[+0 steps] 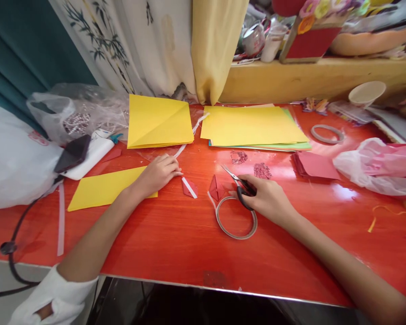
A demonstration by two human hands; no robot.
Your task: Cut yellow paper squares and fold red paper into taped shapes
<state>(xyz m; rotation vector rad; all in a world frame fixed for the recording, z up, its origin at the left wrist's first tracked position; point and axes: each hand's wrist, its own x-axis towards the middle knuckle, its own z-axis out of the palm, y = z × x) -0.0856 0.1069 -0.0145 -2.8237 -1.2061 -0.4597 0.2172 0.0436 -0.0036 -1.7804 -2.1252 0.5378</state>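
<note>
My right hand [267,196] grips a pair of scissors [241,187] with black handles, its blades slightly apart and pointing up and left. Beneath it lies a roll of tape [219,222], with a loose end reaching up to a folded red paper piece [217,188]. My left hand [160,173] has its fingers pinched together at the upper end of a white strip of tape [190,188]. That strip lies across a second small red folded paper [185,192]. Under my left wrist is a folded yellow sheet [101,187].
Yellow paper stacks [160,122] [253,124] lie at the back. Red paper squares [316,165], a white mesh bag [368,167] and another tape roll [327,134] are on the right. A phone [72,153], a white plastic bag [16,158] and a black cable [16,230] are left.
</note>
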